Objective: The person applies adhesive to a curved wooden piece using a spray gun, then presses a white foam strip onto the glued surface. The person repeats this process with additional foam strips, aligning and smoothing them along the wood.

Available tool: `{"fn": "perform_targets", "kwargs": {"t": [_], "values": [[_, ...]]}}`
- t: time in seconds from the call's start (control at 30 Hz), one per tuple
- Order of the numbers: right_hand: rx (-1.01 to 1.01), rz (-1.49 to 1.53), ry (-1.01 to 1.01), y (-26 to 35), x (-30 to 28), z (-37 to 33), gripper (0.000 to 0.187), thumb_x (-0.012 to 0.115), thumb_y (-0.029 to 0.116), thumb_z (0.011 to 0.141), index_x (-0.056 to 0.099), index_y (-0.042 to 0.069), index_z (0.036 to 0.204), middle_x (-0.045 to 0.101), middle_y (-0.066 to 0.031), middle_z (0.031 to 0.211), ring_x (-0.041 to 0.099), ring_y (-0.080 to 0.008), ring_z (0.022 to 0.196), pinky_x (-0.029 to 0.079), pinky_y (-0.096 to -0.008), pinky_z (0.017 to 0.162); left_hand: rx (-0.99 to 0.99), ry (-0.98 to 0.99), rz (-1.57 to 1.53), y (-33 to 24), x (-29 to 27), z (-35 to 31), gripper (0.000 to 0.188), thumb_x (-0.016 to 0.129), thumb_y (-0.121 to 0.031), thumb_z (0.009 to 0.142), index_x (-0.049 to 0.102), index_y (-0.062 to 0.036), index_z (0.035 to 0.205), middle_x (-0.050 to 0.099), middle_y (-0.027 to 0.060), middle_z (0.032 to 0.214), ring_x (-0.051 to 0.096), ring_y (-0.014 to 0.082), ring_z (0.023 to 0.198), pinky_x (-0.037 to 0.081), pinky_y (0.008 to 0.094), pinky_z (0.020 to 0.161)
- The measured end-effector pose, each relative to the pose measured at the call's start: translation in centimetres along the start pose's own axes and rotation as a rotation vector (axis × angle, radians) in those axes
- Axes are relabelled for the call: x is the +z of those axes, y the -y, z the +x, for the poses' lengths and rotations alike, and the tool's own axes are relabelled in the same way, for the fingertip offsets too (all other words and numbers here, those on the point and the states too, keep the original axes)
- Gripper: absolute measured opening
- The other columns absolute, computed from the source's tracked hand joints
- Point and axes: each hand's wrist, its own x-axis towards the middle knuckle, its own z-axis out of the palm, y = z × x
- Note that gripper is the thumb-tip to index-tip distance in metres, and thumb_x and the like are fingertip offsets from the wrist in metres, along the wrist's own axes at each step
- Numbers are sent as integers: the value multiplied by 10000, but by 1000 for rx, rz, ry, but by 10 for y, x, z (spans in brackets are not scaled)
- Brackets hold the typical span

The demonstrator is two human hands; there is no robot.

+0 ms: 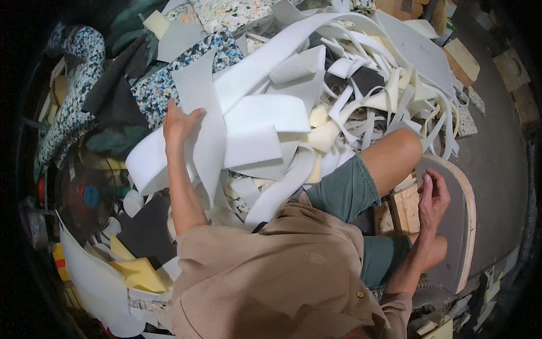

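My left hand (179, 123) reaches over the left of the foam pile, its thumb spread from the fingers. It lies against the edge of a pale grey foam sheet (204, 133), which stands tilted across white foam pieces. Beside it are a speckled multicoloured foam slab (155, 93) and a thick white foam sheet (265, 113). At the right, my right hand (435, 198) is by my knees, fingers loosely curled together with nothing visible in them. Behind it lies a rounded grey-topped board (451, 231) with a wooden edge; whether the hand touches it I cannot tell.
Tangled white and cream foam offcuts (361, 85) heap up in front of me. A fan (87, 195) stands at the left, near yellow foam pieces (135, 271). A speckled foam roll (76, 101) is further back. Wooden blocks (511, 70) line the far right of the grey floor (502, 186).
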Motion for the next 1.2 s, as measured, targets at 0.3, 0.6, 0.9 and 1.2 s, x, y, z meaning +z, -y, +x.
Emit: {"fn": "perform_targets", "kwargs": {"t": [0.3,0.6,0.9,1.2], "values": [[31,10,41,-7,6,3,206,613,145,1003,687,-9,1117,617,-8,793,539,-70,679,445,-237,591,-15,-59,285,0,28,-21,1047,871,-399,652,370,3,1479,640,305,1174,646,407,1106,504,446,968],[124,-5,50,-50,-6,13,220,617,178,1009,691,-2,1110,634,-13,829,551,-73,665,453,-240,588,272,-521,-238,35,-53,75,456,759,-212,823,611,32,1179,607,67,738,620,187,620,524,339,643],[139,8,47,-67,4,8,219,609,178,1017,696,-3,1105,661,-18,850,542,-57,666,450,-222,583,633,-822,-253,-59,-140,70,290,736,-171,841,652,-2,1062,679,85,862,665,221,750,548,335,669],[113,-34,-3,-36,3,-4,197,619,157,1006,707,11,1104,633,-13,772,559,-69,668,474,-234,604,1201,203,224,-77,152,-173,171,701,-124,856,688,-58,1012,732,88,926,724,267,842,581,366,695]]}}
